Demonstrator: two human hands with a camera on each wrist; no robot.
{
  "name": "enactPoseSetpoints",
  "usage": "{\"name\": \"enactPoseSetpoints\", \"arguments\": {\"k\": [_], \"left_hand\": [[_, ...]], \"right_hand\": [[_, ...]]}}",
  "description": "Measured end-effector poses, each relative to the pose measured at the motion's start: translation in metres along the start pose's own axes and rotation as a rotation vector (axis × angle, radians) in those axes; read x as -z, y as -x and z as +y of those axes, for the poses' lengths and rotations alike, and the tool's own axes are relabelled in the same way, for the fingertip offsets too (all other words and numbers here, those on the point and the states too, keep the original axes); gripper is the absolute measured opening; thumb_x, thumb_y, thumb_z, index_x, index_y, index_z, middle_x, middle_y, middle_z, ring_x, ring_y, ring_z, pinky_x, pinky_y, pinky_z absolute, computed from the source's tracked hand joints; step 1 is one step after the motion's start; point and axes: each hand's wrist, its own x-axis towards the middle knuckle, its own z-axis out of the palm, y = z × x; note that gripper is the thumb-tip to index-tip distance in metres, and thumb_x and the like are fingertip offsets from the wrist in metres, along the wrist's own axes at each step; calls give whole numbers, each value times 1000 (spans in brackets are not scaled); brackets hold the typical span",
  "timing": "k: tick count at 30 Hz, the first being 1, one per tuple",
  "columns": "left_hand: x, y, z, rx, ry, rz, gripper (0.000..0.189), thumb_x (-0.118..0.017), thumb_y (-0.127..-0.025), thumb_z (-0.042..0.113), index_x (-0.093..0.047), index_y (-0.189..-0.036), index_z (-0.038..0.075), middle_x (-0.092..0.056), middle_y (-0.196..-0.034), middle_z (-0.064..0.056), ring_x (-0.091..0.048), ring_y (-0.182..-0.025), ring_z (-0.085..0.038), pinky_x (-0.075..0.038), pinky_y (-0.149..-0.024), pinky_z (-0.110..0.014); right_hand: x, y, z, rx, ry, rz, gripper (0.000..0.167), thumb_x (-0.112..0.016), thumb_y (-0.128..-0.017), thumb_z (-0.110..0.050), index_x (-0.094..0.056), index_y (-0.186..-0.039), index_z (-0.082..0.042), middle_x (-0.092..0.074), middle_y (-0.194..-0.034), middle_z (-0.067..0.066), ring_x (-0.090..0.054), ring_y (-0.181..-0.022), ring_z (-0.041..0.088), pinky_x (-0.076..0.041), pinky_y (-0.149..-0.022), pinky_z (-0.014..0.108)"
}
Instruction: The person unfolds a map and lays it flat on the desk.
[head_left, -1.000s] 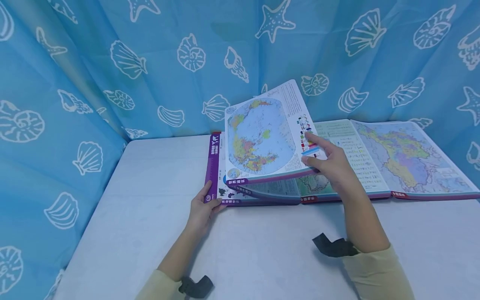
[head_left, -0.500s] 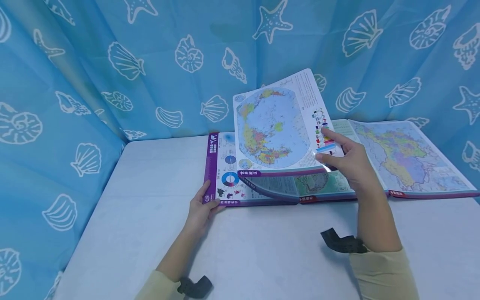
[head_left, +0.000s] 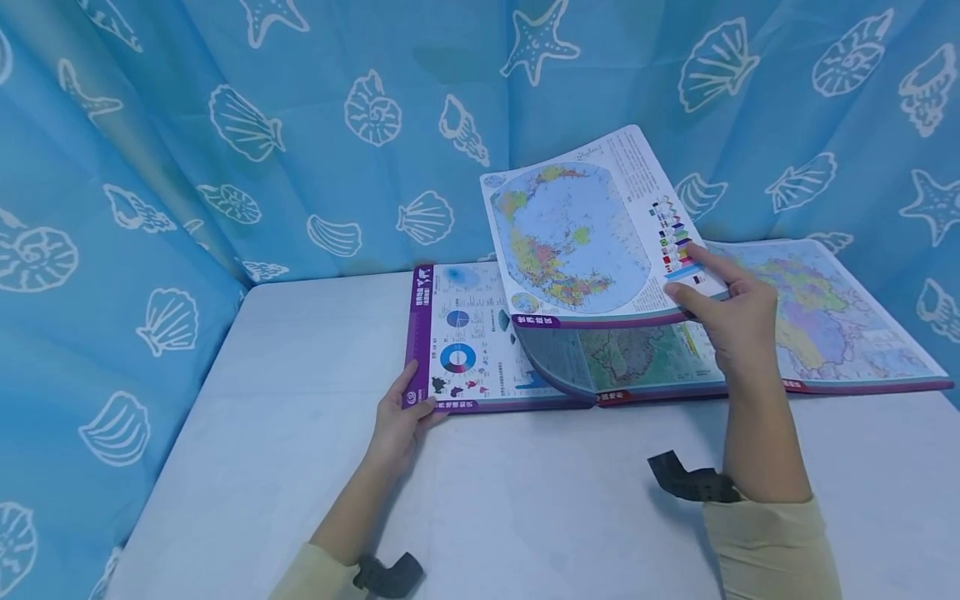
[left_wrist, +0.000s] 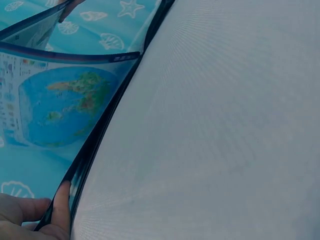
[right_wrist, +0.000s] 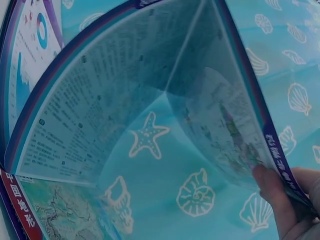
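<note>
A long folding map (head_left: 438, 333) with purple-edged panels lies across the back of the white table. My left hand (head_left: 397, 421) pinches its lower left corner, beside the purple strip; in the left wrist view, the fingers (left_wrist: 61, 210) are on the edge. My right hand (head_left: 738, 321) grips the right edge of a raised panel (head_left: 573, 233) showing a world map, thumb on top. This panel is tilted up, its fold bending back to the panels beneath. From the right wrist view, its curved underside (right_wrist: 95, 105) shows small print.
A panel with a multicoloured map (head_left: 817, 300) lies flat at the right end of the sheet. Behind the table hangs a blue curtain (head_left: 300, 167) with white shell and starfish prints. The white table (head_left: 300, 333) extends left and in front.
My right hand has moved right and slightly up, carrying the raised panel with it. More of the charts panel on the left is uncovered. My left hand has stayed at the corner.
</note>
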Motion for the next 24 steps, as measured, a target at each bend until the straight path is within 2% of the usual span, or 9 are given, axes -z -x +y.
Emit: {"name": "enactPoseSetpoints", "arguments": {"k": [2,4,10,16,21,24], "left_hand": [[0,0,0,1,1,2,69,-48,-92,-9,-26,-150,22,-26,-153,-10,-45,-130,-34,-54,-84,-28],[0,1,1,-2,5,-2,69,-47,-92,-9,-25,-151,22,-26,-153,-10,-45,-130,-34,-54,-85,-29],[1,1,0,-16,3,-13,69,-47,-92,-9,-25,-151,22,-26,-153,-11,-45,-129,-34,-54,-85,-29],[1,1,0,-18,-3,-6,69,-47,-92,-8,-25,-151,22,-27,-152,-11,-46,-128,-34,-54,-84,-29],[1,0,-1,-23,-12,-7,70,-48,-92,-8,-24,-151,22,-27,-152,-11,-47,-128,-34,-54,-84,-28],[2,0,-2,-27,-19,-10,70,-49,-92,-8,-25,-151,22,-27,-153,-11,-47,-128,-34,-54,-84,-28]], "right_hand": [[1,-1,0,1,-45,67,55,-78,-75,-34,-60,-127,-32,-47,-141,6,-59,-78,4,-49,-64,8],[0,-2,1,22,-57,148,53,-78,-74,-34,-62,-124,-31,-52,-137,4,-58,-72,3,-48,-61,8],[-1,-5,7,131,19,341,45,-74,-79,-37,-64,-122,-29,-61,-127,-1,-61,-85,0,-49,-70,8],[3,-8,10,132,19,394,45,-73,-78,-39,-66,-120,-25,-64,-117,-2,-59,-75,-1,-48,-65,7],[12,-8,9,161,20,436,43,-73,-79,-39,-66,-119,-27,-62,-124,-5,-61,-83,-1,-47,-68,6],[20,-9,10,177,-7,484,41,-73,-79,-39,-67,-117,-27,-63,-123,-5,-59,-80,0,-45,-64,6]]}}
